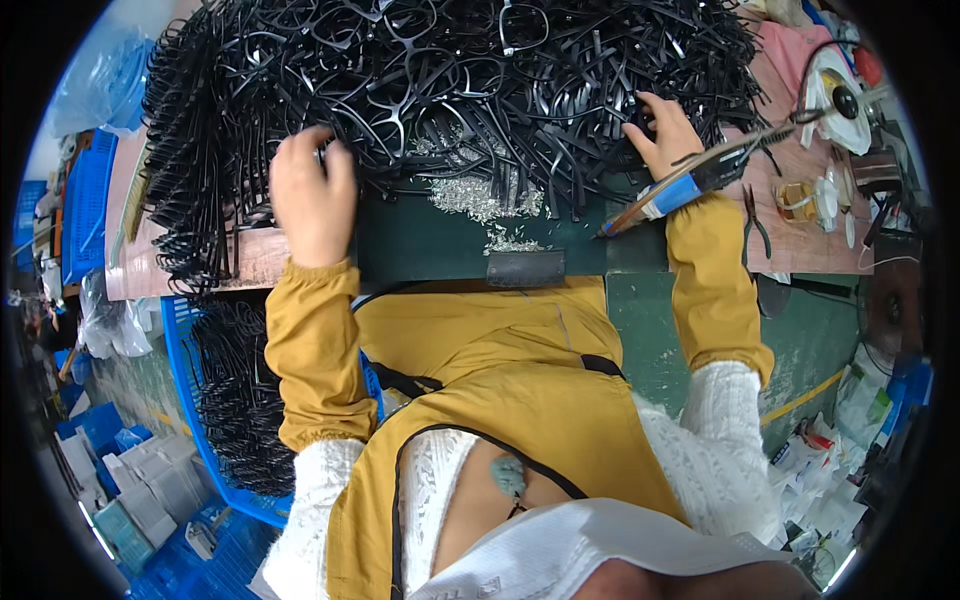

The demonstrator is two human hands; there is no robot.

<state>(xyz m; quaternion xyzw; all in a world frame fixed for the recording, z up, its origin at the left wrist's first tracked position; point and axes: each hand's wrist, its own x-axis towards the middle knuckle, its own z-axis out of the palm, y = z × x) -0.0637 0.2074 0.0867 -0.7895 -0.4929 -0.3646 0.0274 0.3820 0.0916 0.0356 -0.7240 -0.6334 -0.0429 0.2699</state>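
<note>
My left hand (pixel 314 198) is at the left part of a heap of black eyeglass frames (pixel 400 75). Motion smears its curled fingers, so what they hold, if anything, is hidden. At the heap's right side my right hand (pixel 668 140) reaches among black eyeglass temples (pixel 575 135), thumb and forefinger apart. A blue-and-black pen-shaped tool (pixel 682 192) slants across my right wrist, its tip pointing down-left. Between the hands lies a scatter of tiny silver metal pieces (pixel 480 197) on a dark green mat (pixel 395 240). A small dark block (pixel 526 268) sits at the mat's near edge.
Stacked black frames (pixel 190 150) line the bench's left end. Below them, a blue crate (pixel 180 350) holds more black frames. Pliers (pixel 757 228) and a small container of amber material (pixel 797 202) lie on the right. A blue basket (pixel 90 205) stands farther left.
</note>
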